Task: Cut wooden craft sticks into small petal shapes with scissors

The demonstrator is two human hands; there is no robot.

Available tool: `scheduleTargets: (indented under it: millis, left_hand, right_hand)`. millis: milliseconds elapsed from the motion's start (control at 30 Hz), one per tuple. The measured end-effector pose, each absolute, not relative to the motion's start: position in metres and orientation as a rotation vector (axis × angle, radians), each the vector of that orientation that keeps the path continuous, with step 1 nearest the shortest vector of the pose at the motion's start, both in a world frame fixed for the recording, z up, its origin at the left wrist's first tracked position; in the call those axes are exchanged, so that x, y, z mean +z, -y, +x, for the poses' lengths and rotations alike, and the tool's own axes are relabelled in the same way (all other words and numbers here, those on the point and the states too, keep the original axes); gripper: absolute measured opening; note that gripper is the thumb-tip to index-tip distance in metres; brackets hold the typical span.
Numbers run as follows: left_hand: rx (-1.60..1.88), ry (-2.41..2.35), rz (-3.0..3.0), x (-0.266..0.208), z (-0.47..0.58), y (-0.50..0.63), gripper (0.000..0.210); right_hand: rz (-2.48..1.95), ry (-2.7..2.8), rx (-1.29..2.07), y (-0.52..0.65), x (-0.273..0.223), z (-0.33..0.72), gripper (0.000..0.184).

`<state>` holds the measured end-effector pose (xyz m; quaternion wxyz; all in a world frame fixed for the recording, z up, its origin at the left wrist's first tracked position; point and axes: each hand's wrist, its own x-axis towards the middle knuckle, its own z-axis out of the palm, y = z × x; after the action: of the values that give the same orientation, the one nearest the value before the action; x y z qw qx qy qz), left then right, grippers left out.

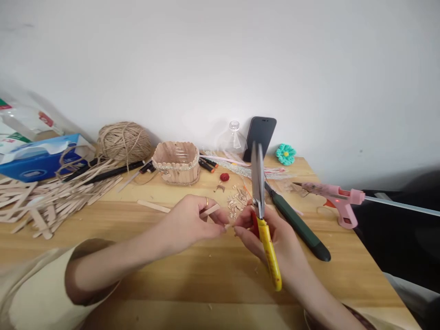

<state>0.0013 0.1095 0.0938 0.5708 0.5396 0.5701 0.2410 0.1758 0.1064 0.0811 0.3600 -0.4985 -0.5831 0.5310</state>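
My left hand [184,224] is closed around a short length of wooden craft stick [210,211], its thumb and fingertips pinched together. Opposite it, my right hand [283,240] grips a pair of scissors [270,254] with yellow and red handles. The blades point up and away from me, nearly together. The fingertips of both hands almost meet; any small piece between them is too tiny to make out. Beyond the hands lies a scatter of wood clippings [237,201]. Another craft stick [153,206] rests on the table, partly behind my left hand.
Loose craft sticks [44,211] pile up at left, near a twine ball [123,141] and a blue tissue pack [37,162]. A small wooden basket [178,174] stands at the back. A phone [263,130], green-handled tool [299,224] and pink glue gun [343,199] are at right.
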Motion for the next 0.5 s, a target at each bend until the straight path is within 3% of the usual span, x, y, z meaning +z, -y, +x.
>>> scheduleTargets:
  millis: [200,500]
  left_hand:
    - [0.344,-1.526,1.465,0.06,-0.041,-0.097,0.017]
    - [0.507,-1.611,1.597,0.05,-0.065,-0.096,0.019]
  right_hand:
    - [-1.327,1.513,1.289,-0.113,0.063,0.188,0.014]
    - [-1.471,1.448,1.11,-0.113,0.053,0.207,0.022]
